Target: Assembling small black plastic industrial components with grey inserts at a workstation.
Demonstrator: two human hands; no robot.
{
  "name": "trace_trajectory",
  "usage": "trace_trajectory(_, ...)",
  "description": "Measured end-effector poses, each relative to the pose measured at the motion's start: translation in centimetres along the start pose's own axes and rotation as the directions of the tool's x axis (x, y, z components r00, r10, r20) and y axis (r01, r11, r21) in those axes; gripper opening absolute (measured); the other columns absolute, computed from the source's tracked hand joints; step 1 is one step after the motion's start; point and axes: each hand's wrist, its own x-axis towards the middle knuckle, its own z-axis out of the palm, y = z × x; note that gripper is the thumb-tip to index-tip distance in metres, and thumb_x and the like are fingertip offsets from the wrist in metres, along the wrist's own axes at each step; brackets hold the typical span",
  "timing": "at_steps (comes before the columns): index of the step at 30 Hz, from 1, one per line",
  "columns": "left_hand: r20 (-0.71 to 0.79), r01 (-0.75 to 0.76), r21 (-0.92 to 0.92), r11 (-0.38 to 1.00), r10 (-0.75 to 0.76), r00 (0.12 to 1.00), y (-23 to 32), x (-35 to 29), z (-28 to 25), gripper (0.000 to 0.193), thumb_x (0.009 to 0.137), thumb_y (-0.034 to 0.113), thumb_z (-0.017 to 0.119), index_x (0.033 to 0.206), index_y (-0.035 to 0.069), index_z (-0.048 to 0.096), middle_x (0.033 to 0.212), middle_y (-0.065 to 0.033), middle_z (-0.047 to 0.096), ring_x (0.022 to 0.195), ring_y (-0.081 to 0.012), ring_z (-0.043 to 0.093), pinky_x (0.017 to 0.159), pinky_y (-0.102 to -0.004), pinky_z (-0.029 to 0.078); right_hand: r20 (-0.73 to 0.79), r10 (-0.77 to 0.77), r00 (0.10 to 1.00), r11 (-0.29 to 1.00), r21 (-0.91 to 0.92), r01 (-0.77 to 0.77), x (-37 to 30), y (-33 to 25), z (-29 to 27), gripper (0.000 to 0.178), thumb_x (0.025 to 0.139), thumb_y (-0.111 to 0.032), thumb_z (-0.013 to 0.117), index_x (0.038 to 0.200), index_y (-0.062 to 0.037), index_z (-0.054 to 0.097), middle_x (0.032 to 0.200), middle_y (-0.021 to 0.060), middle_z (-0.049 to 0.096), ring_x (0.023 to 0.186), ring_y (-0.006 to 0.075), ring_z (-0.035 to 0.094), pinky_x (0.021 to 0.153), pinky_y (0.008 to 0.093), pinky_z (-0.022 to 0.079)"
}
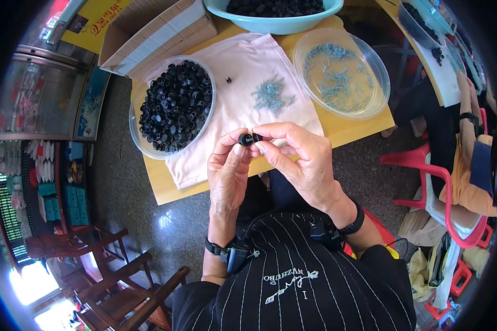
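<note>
Close in front of me, above the near edge of the pale pink cloth point(232, 60), both hands meet fingertip to fingertip. My left hand point(226, 171) pinches a small round black cap point(246, 140) with its flat face showing. Against it, my right hand point(303, 151) pinches a second small black piece point(257, 137), mostly hidden by the fingers. Whether the two pieces are joined I cannot tell. On the cloth lie a loose pile of thin silvery screws or pins point(270, 95) and one lone black piece point(228, 80).
A clear round tub point(135, 118) of black caps stands left, another clear tub point(380, 74) with silvery pins right. Behind are a cardboard box point(154, 38) and a light blue basin point(281, 23) of black parts. Another person's arm point(469, 105) and a red plastic chair point(453, 220) are at right.
</note>
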Motion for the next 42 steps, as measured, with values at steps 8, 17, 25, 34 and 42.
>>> trace_trajectory(8,-0.053,-0.050,0.107,0.993,0.056,0.997,-0.1,-0.1,0.3,0.028,0.087,0.001,0.063,0.114,-0.003,0.057,0.105,-0.0117,0.065,0.088,-0.0180,0.065,0.087,-0.0319,0.053,-0.035,-0.042,0.998,0.998,-0.044,0.041,-0.1,0.5,0.1,0.023,0.081,0.004,0.066,0.105,0.0013,0.063,0.095,0.0108,0.066,0.082,0.0177,0.068,0.069,0.0268,0.057)
trace_trajectory(17,-0.044,-0.100,0.226,0.969,0.113,0.993,-0.2,-0.2,0.2,0.027,0.084,-0.007,0.063,0.111,-0.003,0.060,0.108,-0.0112,0.064,0.093,-0.0186,0.064,0.087,-0.0313,0.053,0.008,-0.082,0.997,0.995,-0.061,0.083,-0.4,1.3,-0.3,0.021,0.088,0.006,0.056,0.108,0.0054,0.063,0.109,0.0165,0.062,0.095,0.0206,0.065,0.080,0.0296,0.059)
trace_trajectory(25,-0.071,-0.094,0.284,0.954,0.119,0.990,-0.3,-0.1,0.1,0.027,0.083,-0.008,0.064,0.109,-0.003,0.062,0.113,-0.0106,0.060,0.096,-0.0168,0.062,0.089,-0.0314,0.053,-0.021,-0.113,0.993,0.991,-0.077,0.111,-0.6,1.8,0.0,0.022,0.088,0.005,0.057,0.109,0.0034,0.064,0.109,0.0159,0.063,0.092,0.0208,0.066,0.078,0.0285,0.057)
trace_trajectory(34,0.046,-0.221,0.491,0.842,0.229,0.972,-0.4,-0.1,0.2,0.027,0.083,-0.009,0.063,0.109,-0.003,0.063,0.114,-0.0110,0.058,0.097,-0.0161,0.062,0.087,-0.0270,0.052,-0.052,0.001,0.999,0.997,0.083,0.003,-0.9,2.0,0.1,0.021,0.089,0.002,0.057,0.109,0.0025,0.064,0.105,0.0126,0.063,0.088,0.0163,0.066,0.075,0.0253,0.056)
trace_trajectory(42,0.058,-0.243,0.463,0.852,0.244,0.968,-0.6,-0.1,0.8,0.026,0.083,-0.009,0.063,0.109,-0.003,0.064,0.114,-0.0127,0.059,0.098,-0.0170,0.062,0.087,-0.0270,0.052,0.006,0.192,0.981,0.934,0.306,-0.185,-0.3,1.4,-0.6,0.017,0.090,-0.001,0.058,0.106,0.0034,0.063,0.105,0.0100,0.061,0.086,0.0151,0.065,0.076,0.0254,0.058)
